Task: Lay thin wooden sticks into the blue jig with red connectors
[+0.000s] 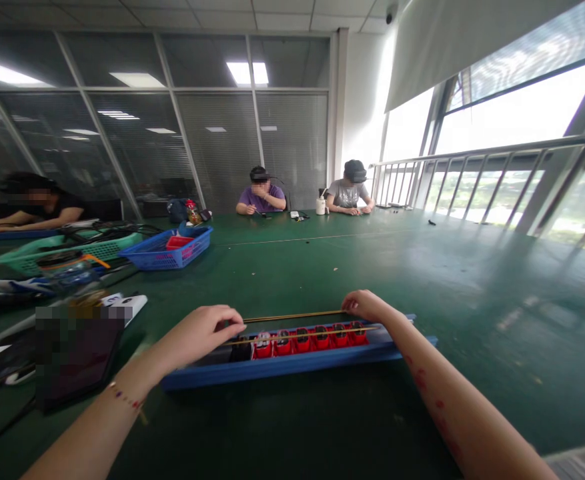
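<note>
A thin rod [292,316] is pinched at either end by the left hand [207,331] and right hand [367,305], just above the blue tray [292,363] of red parts [312,338] between them. Best kept level, with equal pull at both ends.

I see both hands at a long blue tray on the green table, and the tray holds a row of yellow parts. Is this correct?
Not quite: the head view shows the parts in the long blue tray are red, not yellow. The rest holds: the left hand and right hand are at the tray on the green table.
</note>
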The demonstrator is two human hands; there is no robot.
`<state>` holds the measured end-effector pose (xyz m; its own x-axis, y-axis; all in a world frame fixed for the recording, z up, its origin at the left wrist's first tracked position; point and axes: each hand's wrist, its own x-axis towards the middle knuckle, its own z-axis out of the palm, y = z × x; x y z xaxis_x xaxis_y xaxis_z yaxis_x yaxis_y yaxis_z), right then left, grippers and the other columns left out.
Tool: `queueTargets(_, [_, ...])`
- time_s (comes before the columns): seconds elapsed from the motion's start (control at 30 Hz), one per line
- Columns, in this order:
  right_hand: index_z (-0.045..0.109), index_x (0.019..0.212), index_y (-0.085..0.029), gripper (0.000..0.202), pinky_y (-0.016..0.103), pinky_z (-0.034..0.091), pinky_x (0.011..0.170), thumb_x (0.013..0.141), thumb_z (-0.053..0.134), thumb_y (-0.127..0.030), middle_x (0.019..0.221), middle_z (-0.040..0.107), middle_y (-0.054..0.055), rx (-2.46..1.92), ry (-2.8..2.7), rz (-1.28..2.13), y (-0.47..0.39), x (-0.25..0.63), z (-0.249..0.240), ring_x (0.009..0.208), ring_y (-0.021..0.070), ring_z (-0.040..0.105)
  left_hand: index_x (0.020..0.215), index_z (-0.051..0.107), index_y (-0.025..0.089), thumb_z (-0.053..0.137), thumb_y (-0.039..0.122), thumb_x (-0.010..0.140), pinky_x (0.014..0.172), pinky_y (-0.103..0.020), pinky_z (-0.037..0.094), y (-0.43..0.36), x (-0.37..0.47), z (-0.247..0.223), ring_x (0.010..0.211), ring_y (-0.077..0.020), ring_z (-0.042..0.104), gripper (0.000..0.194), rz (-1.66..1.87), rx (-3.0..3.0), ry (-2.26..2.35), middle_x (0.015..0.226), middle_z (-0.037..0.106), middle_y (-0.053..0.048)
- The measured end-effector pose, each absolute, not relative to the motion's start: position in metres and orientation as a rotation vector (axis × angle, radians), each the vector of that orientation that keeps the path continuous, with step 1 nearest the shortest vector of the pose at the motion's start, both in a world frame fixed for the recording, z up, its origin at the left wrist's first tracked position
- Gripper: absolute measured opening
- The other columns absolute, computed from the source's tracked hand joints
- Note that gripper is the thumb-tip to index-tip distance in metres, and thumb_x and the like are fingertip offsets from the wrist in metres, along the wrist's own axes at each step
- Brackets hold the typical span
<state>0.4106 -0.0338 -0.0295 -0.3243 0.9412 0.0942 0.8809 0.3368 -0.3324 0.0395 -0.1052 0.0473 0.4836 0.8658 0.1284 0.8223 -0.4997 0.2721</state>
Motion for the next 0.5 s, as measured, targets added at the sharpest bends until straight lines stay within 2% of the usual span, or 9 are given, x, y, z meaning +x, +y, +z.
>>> queueTargets(0.3, [0.07,0.081,-0.021,0.027,0.019,0.045,0.065,0.065,0.049,-0.012,0.077,0.07,0.001,-1.653,-2.36,0.302,-0.036,0.409,-0.026,0.072,0.0149,0.062,0.088,0.062,0.027,0.04,0.033,0.083,0.072,-0.021,0.04,-0.128,0.029,0.039,0.082,-0.015,0.057,0.023,0.309,2.63,1.415,0.089,0.063,0.001])
queueTargets(0.5, [0.069,0.081,-0.021,0.026,0.019,0.045,0.066,0.067,0.049,-0.014,0.078,0.07,0.001,-1.65,-2.376,0.294,-0.034,0.41,-0.028,0.073,0.0146,0.062,0.087,0.06,0.027,0.04,0.037,0.083,0.073,-0.021,0.039,-0.125,0.01,0.063,0.084,-0.0153,0.056,0.023,0.434,2.749,1.532,0.091,0.06,0.002])
